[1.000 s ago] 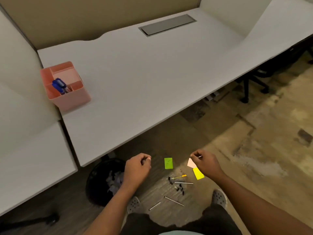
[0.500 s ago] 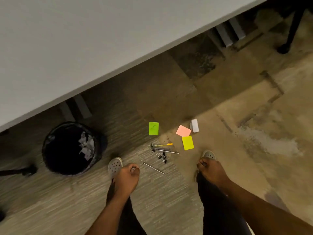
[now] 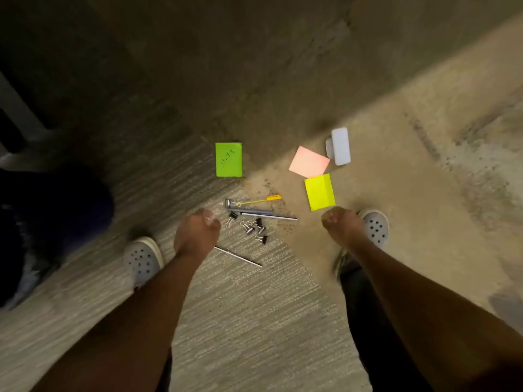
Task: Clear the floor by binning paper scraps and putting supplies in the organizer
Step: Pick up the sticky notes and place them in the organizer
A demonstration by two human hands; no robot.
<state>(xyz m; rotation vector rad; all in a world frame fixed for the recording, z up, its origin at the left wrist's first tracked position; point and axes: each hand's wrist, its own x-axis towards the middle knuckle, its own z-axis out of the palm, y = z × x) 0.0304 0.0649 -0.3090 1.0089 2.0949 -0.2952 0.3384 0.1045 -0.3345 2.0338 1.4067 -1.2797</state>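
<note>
On the floor lie a green note point(image 3: 228, 159), a pink note point(image 3: 309, 162), a yellow note point(image 3: 319, 192) and a white eraser point(image 3: 340, 146). Below the green note sit a small orange-handled tool point(image 3: 254, 201), a grey pen point(image 3: 264, 215), several black binder clips point(image 3: 252, 227) and a thin metal rod point(image 3: 239, 256). My left hand point(image 3: 196, 236) hangs curled into a fist just left of the clips, holding nothing I can see. My right hand point(image 3: 342, 226) is also curled shut, just below the yellow note.
The black waste bin point(image 3: 48, 222) shows blurred at the left edge. My two white clogs point(image 3: 143, 260) point(image 3: 375, 226) stand either side of the scattered items. A desk leg point(image 3: 17, 108) is at the far left. Carpet stretches right and below.
The view has dropped from the desk top to the floor and come closer. The desk and pink organizer have left the view. Both hands stay curled and now hang nearer the items.
</note>
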